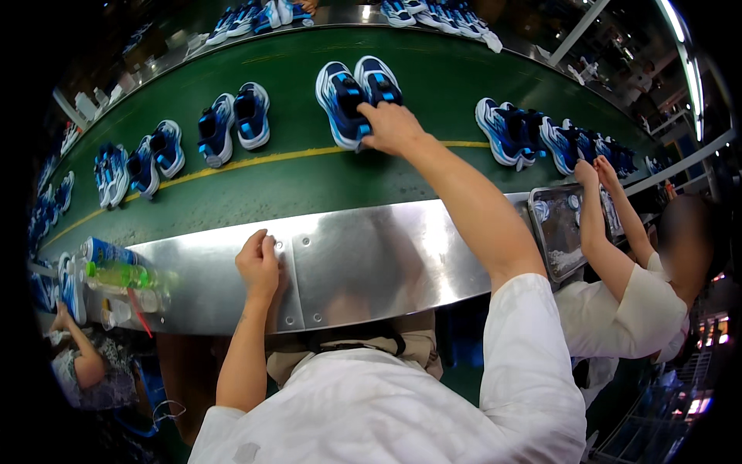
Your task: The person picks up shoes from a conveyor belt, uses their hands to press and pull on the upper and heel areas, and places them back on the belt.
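A pair of dark blue and white sneakers [338,97] stands on the green belt in front of me, toes pointing away. My right hand [394,128] reaches over to their heel end, fingers closed at the collars. It covers the heel of the right-hand sneaker [379,77], so the exact grip is partly hidden. Above the steel ledge [363,263] my left hand [257,264] is held with curled fingers, thumb against them. Whatever it may hold is out of sight.
More sneaker pairs line the belt [294,185] at left [216,131] and right [506,131]. Bottles [116,274] stand on the ledge's left end. At right, a co-worker's hands [595,172] work beside a metal tray [564,232]. Another person's arm [85,359] shows at far left.
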Demonstrator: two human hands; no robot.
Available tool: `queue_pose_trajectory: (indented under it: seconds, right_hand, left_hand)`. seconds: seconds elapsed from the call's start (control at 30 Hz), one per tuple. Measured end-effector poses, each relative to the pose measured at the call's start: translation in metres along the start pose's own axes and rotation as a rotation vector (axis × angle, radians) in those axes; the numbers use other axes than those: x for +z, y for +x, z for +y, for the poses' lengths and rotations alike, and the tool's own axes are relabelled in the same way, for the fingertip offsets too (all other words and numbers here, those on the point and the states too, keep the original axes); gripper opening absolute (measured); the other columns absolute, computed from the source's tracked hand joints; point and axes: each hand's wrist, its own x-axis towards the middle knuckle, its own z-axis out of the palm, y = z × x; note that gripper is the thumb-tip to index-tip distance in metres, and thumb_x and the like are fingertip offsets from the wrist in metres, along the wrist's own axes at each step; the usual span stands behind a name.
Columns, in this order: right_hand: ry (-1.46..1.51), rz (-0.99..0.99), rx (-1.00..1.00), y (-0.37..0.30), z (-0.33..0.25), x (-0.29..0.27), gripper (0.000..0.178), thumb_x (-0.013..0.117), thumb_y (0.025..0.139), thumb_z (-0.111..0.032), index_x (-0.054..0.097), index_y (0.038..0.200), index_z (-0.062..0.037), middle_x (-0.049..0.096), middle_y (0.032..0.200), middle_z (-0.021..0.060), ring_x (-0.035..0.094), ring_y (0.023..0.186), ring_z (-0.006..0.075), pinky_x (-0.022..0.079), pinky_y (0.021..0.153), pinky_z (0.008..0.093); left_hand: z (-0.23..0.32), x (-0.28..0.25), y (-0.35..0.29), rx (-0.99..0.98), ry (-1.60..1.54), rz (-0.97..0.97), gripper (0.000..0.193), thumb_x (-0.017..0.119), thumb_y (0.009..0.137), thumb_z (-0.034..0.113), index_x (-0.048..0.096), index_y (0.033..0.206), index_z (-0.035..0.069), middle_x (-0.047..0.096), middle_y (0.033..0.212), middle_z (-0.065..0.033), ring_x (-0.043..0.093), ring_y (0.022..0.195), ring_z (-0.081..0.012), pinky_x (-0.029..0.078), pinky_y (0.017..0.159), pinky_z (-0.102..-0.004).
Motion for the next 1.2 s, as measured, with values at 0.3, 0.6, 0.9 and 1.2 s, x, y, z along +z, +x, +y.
queue_pose_trajectory:
  seconds: [0.3,0.6,0.9,1.2]
  right_hand:
    - [-0.371,-0.404,0.567,-0.086,0.245,-0.056,0.061,0.074,0.085,-0.032,0.061,0.142,-0.0137,0.065,0.139,0.0233,0.064,0.126,0.0417,0.053,0.105,0.0526]
    - [-0.38,-0.353,0.467,-0.163,0.31,-0.013,0.055,0.082,0.08,-0.039,0.068,0.131,-0.0232,0.069,0.129,0.0161,0.066,0.12,0.036,0.049,0.103,0.0528]
    - [0.041,-0.269,0.171,-0.187,0.071,-0.031,0.042,0.081,0.081,-0.039,0.072,0.113,-0.012,0.076,0.093,0.0157,0.075,0.093,0.0347,0.06,0.08,0.0482]
    - [0.257,-0.145,-0.059,-0.3,-0.093,-0.039,0.085,0.081,0.087,-0.036,0.041,0.157,-0.0091,0.063,0.096,0.016,0.064,0.083,0.0351,0.053,0.08,0.0437]
  left_hand:
    - [0.013,-0.002,-0.009,0.193,0.139,0.008,0.019,0.067,0.095,0.004,0.072,0.112,-0.004,0.071,0.086,-0.0129,0.065,0.067,-0.0208,0.051,0.062,-0.0339]
    - [0.021,0.002,-0.011,0.241,0.226,0.021,0.017,0.066,0.094,0.002,0.071,0.109,-0.003,0.067,0.086,-0.0124,0.063,0.067,-0.0247,0.05,0.063,-0.0367]
    - [0.02,0.018,-0.007,0.238,0.225,-0.032,0.023,0.067,0.097,0.01,0.071,0.113,-0.005,0.071,0.089,-0.0151,0.068,0.074,-0.0285,0.054,0.068,-0.0387]
    - [0.11,0.083,-0.071,0.304,0.321,-0.367,0.054,0.069,0.092,0.033,0.062,0.125,-0.01,0.071,0.105,-0.0287,0.068,0.097,-0.0499,0.053,0.091,-0.0566]
